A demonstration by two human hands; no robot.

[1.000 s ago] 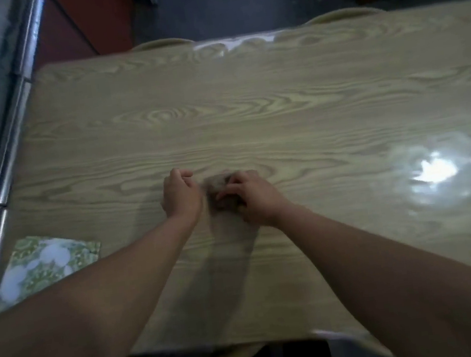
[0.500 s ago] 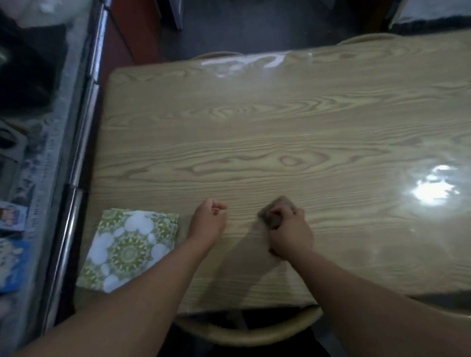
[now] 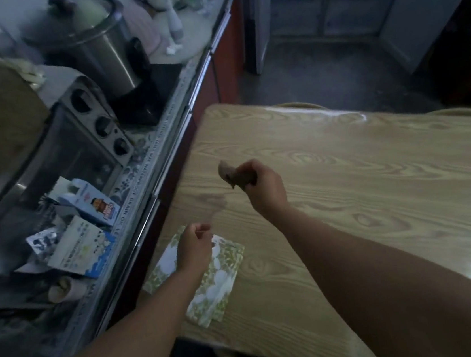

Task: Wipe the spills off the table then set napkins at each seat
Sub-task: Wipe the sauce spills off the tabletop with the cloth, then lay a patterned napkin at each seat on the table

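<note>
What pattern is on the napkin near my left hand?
The napkin has a green-and-white floral print; head view.

The right hand [image 3: 262, 188] now holds the rag [image 3: 235, 174] lifted off the bench [image 3: 378, 190]; the left hand [image 3: 194, 250] now sits over the napkins [image 3: 220, 281].

A cluttered counter [image 3: 198, 31] with red cabinet fronts [image 3: 228, 69] holds a steel urn [image 3: 99, 49] and a toaster oven [image 3: 82, 149]. Just beside it stands a wood-grain table [image 3: 378, 190]. Past the counter's far end, grey floor [image 3: 320, 79] reaches a barred door [image 3: 334, 3], dim daylight behind.
</note>
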